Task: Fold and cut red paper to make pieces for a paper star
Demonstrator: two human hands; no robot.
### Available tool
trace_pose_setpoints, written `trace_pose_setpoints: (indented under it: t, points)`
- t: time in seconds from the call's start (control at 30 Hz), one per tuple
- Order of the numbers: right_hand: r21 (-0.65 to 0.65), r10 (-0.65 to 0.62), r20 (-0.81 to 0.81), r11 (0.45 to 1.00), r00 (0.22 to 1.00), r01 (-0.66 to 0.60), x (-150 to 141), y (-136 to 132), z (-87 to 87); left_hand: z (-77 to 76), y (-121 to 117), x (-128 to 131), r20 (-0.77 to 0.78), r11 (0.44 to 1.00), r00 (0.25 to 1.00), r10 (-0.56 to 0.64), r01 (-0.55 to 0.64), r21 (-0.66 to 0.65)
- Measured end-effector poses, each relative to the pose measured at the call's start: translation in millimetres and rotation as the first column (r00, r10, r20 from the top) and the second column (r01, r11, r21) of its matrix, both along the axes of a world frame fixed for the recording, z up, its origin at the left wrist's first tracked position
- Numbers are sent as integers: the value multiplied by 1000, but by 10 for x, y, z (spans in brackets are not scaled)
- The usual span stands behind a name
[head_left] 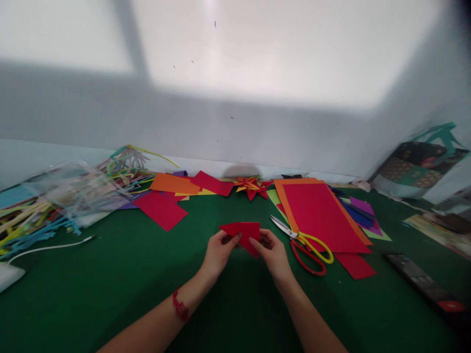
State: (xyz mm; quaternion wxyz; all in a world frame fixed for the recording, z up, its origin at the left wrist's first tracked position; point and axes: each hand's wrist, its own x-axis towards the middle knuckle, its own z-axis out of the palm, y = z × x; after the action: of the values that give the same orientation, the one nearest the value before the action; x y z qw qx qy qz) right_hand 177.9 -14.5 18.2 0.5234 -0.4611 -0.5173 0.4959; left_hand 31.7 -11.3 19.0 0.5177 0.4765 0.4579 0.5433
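Between my hands, over the middle of the green table, is a folded piece of red paper [243, 228] with a pointed left end. My left hand [220, 250] pinches it from the left, thumb on top. From the right, my right hand [271, 250] grips its lower right side, the thumb on its face and the fingers partly behind. Just right of my right hand lie scissors [307, 245] with one yellow and one red handle, their blades apart. Beyond the paper, folded red and orange paper stars [252, 186] lie by the wall.
Red sheets [320, 211] over orange ones lie at the right, near a black remote control [423, 282]. Loose red [162, 211] and orange paper pieces [174, 184] lie back left. Paper strips and a clear plastic bag [84, 186] fill the far left, above a white cable [51, 249].
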Motion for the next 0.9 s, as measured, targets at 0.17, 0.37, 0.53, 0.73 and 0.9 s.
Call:
trace_pose_setpoints:
  t: [0.17, 0.37, 0.53, 0.73, 0.9]
  points:
    - [73, -228, 93, 972, 969, 222, -39, -17, -29, 41, -75, -108, -410, 939, 875, 259, -127, 321]
    - [54, 227, -330, 974, 916, -222, -148, -88, 64, 51, -143, -214, -636, 641, 601, 485, 250, 725]
    - [46, 284, -422, 955, 861, -293, -124, -125, 152, 55, -95, -218, -627, 586, 600, 497, 300, 752]
    - [40, 309, -459, 944, 833, -328, -72, -119, 170, 139, -7, -287, -675, 615, 649, 351, 384, 689]
    - [33, 335, -461, 932, 822, -362, -63, -127, 185, 168, 4, -308, -637, 585, 691, 342, 374, 720]
